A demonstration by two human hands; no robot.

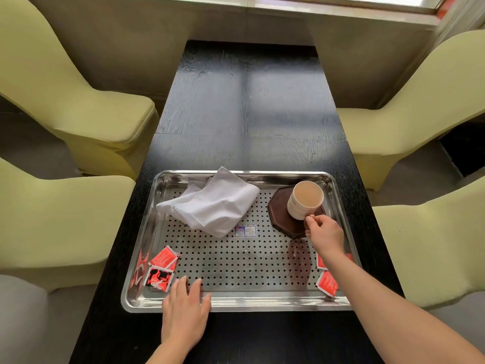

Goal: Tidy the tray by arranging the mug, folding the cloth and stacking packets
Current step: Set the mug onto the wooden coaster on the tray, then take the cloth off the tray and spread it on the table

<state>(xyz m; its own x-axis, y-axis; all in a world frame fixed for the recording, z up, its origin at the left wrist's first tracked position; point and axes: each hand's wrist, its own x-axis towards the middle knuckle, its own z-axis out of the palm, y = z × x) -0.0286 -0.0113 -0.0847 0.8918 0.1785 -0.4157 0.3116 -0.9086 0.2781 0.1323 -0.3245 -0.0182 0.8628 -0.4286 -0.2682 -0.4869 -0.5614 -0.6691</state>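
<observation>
At the far right corner of the tray [262, 303] the mug [301, 203] stands on a coaster [279, 207] — the right hand [326, 236] pinches its handle, the left hand [185, 308] lies flat on the near rim. It looks nearly full, so better keep it level and move slowly

Bright daylight from window [341, 1] at top, glare on table [262, 101] and tray [236, 302] rim; wide-angle bending at edges, slightly soft.
</observation>
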